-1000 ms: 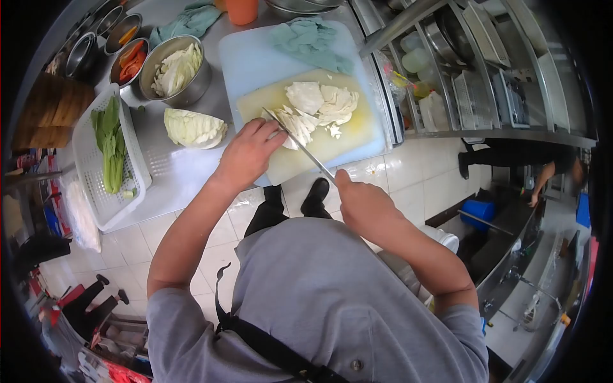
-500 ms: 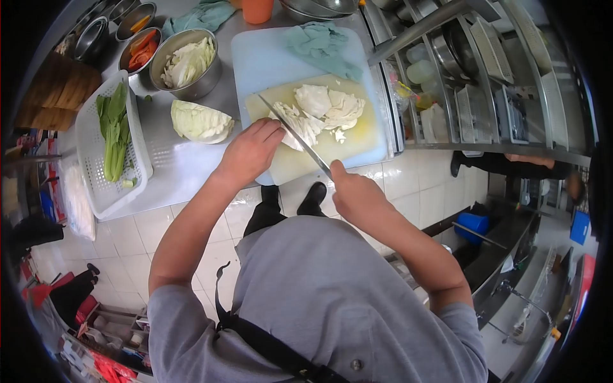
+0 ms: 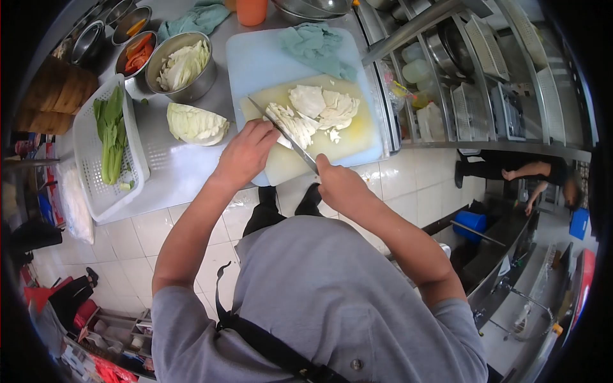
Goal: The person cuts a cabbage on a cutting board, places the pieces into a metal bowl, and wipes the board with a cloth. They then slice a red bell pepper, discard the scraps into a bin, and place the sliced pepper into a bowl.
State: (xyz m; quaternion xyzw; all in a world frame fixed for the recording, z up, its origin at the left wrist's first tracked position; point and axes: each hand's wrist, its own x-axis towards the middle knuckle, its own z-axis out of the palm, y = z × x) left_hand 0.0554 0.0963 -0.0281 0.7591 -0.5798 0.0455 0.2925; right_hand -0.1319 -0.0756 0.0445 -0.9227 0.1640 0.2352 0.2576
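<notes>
My right hand grips the handle of a long knife, its blade slanting up and left across cut cabbage. Close against the blade's left side, my left hand has its fingers bent and pressed together at the cabbage; what lies under the fingertips is hidden. More cabbage pieces rest to the right on the yellowish cutting board, which lies over a larger pale blue board. A cabbage wedge sits on the metal table to the left of my left hand.
A steel bowl of cut cabbage stands behind the wedge. At left is a white basket with leafy greens. A green cloth lies on the blue board. Shelving stands at right, with a person beyond.
My right hand and the knife have shifted slightly left and toward the board. The view has moved a little. The person at far right now shows more of the arms.
</notes>
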